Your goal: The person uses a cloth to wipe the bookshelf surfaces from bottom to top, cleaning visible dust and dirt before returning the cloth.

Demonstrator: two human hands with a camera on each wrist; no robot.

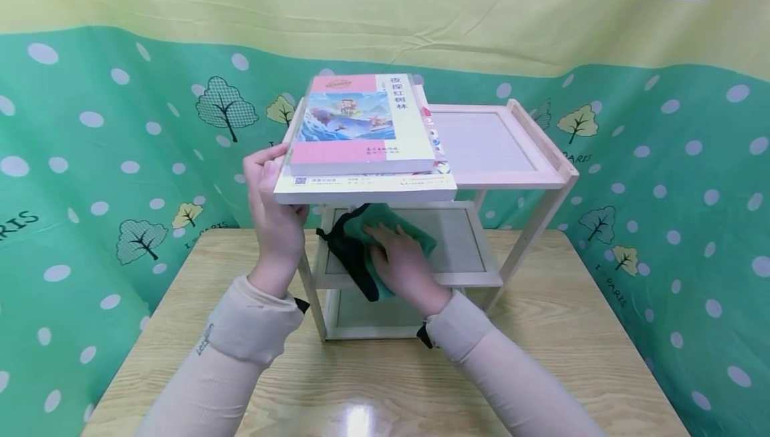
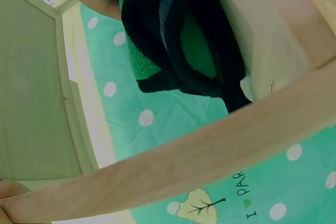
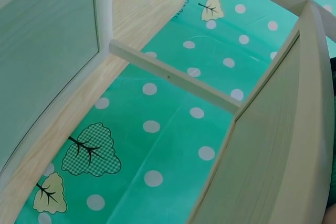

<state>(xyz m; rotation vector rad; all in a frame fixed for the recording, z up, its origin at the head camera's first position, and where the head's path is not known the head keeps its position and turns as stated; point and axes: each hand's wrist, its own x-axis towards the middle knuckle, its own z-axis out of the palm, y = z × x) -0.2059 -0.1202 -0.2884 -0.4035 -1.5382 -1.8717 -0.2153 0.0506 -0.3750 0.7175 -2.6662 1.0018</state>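
Observation:
In the head view, my left hand (image 1: 275, 226) grips the front left corner of a pale wooden three-tier rack (image 1: 535, 150), beside the stacked books. Its thumb is near the books' left edge, and some fingers are hidden underneath. My right hand (image 1: 404, 260) lies with fingers extended on a green cloth with black trim (image 1: 351, 253), pressing it on the middle shelf (image 1: 463, 240). The left wrist view shows the cloth (image 2: 197, 51) bunched, its black edge hanging over the shelf side. At the right wrist view's edge, little of the hand or cloth shows.
On the left of the rack's top lie a smaller pink-and-white book (image 1: 361, 150) and a larger white-edged book (image 1: 367, 193) beneath. A bottom shelf (image 1: 373, 310) is below. The rack stands on a wooden table (image 1: 252, 370) before a green dotted curtain (image 1: 90, 156).

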